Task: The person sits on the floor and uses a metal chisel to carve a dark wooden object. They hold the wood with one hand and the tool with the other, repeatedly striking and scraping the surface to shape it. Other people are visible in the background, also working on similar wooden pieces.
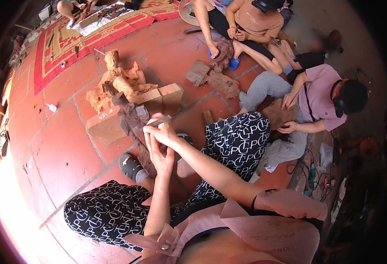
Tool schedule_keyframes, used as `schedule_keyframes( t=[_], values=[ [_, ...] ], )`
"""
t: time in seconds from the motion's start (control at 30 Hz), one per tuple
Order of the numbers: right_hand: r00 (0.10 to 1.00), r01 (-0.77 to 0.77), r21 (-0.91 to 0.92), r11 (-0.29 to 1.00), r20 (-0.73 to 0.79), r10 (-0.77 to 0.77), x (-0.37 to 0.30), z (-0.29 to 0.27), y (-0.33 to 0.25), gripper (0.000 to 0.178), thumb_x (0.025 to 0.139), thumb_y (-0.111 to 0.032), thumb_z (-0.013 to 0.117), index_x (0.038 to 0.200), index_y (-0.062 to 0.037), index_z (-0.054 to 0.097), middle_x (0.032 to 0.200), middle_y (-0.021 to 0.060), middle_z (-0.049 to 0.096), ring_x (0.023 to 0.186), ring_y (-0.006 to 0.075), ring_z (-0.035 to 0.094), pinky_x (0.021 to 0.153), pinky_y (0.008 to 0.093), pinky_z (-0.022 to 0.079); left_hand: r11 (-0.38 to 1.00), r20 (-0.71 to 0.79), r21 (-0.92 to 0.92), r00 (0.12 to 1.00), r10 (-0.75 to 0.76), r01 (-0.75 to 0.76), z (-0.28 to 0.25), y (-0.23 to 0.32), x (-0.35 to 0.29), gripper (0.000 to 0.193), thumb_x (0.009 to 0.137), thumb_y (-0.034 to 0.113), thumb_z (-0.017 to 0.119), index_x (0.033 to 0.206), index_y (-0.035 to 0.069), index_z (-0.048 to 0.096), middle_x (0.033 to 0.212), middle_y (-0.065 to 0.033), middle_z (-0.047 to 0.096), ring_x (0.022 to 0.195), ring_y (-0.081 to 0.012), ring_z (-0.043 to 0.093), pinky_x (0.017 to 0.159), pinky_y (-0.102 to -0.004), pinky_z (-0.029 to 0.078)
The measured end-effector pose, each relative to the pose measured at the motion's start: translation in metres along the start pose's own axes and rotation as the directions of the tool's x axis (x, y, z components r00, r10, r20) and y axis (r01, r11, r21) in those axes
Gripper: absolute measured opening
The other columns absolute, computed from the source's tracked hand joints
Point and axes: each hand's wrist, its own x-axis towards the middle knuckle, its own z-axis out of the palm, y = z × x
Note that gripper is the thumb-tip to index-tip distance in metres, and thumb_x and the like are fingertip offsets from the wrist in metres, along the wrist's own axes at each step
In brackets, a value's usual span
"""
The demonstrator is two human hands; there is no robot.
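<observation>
Right hand [166,133] closed in a pinch on a thin, greyish flat piece [162,120], material unclear; the piece slants, its long axis running roughly 2 to 8 o'clock. Left hand [161,160] comes up from 6 o'clock, fingers stretched to meet the right-hand fingertips; whether they also grip the piece, cannot tell. Dark brown carving [131,118] lies at 9 to 10 o'clock from the fingers, close by; contact cannot be told from this angle. Its long axis runs from about 11 down to 5 o'clock, the lower end between the wearer's feet. Judged the key relation: carving on the left-hand side of the fingertips, left hand slightly nearer. Farther out, a wooden block [103,129] at 9 o'clock, behind the carving; a pale orange carved figure [122,82] toward 11. At 3 o'clock, a co-worker [323,94] has both hands on a brown carved piece [278,115].
</observation>
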Motion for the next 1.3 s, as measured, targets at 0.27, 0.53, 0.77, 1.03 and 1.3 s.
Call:
schedule_keyframes(
  t=[0.27, 0.53, 0.77, 1.03, 1.3],
  values=[
    [0.99, -0.091, 0.149, 0.985, 0.123, 0.073, 0.009, -0.002, 0.003, 0.016, 0.078, -0.014, 0.069, 0.07, -0.0024, 0.062, 0.068, 0.0035, 0.061, 0.061, 0.0111, 0.056, 0.054, 0.0276, 0.045, 0.997, 0.032, -0.029, 0.997, -0.068, 0.069, -0.005, 0.002, 0.001, 0.072, 0.066, 0.005, 0.059, 0.135, 0.002, 0.039, 0.148, -0.0209, 0.022, 0.12, -0.0319, 0.047, 0.088, -0.0351, 0.048],
    [0.961, -0.277, 0.188, 0.942, 0.051, 0.273, -0.004, -0.024, 0.016, 0.017, 0.082, -0.012, 0.069, 0.093, -0.0001, 0.066, 0.089, 0.0043, 0.063, 0.08, 0.0108, 0.058, 0.071, 0.0231, 0.048, 0.989, 0.158, -0.059, 0.979, -0.128, 0.139, 0.001, 0.015, -0.012, 0.075, 0.066, 0.005, 0.059, 0.138, 0.005, 0.038, 0.15, -0.0164, 0.019, 0.11, -0.0236, 0.055, 0.078, -0.0307, 0.049],
    [0.993, -0.114, 0.105, 0.988, 0.022, 0.112, -0.001, -0.01, 0.014, 0.016, 0.078, -0.014, 0.072, 0.081, 0.0003, 0.068, 0.104, 0.0102, 0.06, 0.087, 0.0167, 0.06, 0.076, 0.0289, 0.048, 0.997, -0.021, 0.037, 0.997, -0.073, 0.073, 0.002, 0.006, -0.009, 0.075, 0.067, 0.007, 0.061, 0.138, 0.006, 0.038, 0.15, -0.0196, 0.018, 0.117, -0.0302, 0.049, 0.08, -0.0307, 0.049],
    [0.995, -0.097, 0.132, 0.987, 0.034, 0.093, 0.003, -0.009, 0.02, 0.012, 0.078, -0.009, 0.071, 0.08, 0.0019, 0.067, 0.101, 0.0119, 0.062, 0.083, 0.0166, 0.06, 0.072, 0.0279, 0.048, 0.996, 0.037, -0.034, 0.996, -0.076, 0.077, 0.0, -0.001, 0.0, 0.078, 0.065, 0.008, 0.061, 0.139, 0.006, 0.036, 0.149, -0.0196, 0.02, 0.124, -0.029, 0.044, 0.079, -0.0309, 0.049],
    [0.996, -0.09, 0.079, 0.993, 0.019, 0.088, 0.01, -0.013, 0.011, 0.011, 0.075, -0.01, 0.072, 0.077, -0.0004, 0.066, 0.083, 0.0095, 0.062, 0.072, 0.0183, 0.06, 0.063, 0.0309, 0.048, 0.984, 0.106, -0.146, 0.991, -0.084, 0.099, -0.004, 0.003, 0.005, 0.066, 0.068, 0.005, 0.06, 0.132, 0.003, 0.044, 0.145, -0.0162, 0.032, 0.126, -0.0279, 0.042, 0.083, -0.0319, 0.048]
  ],
)
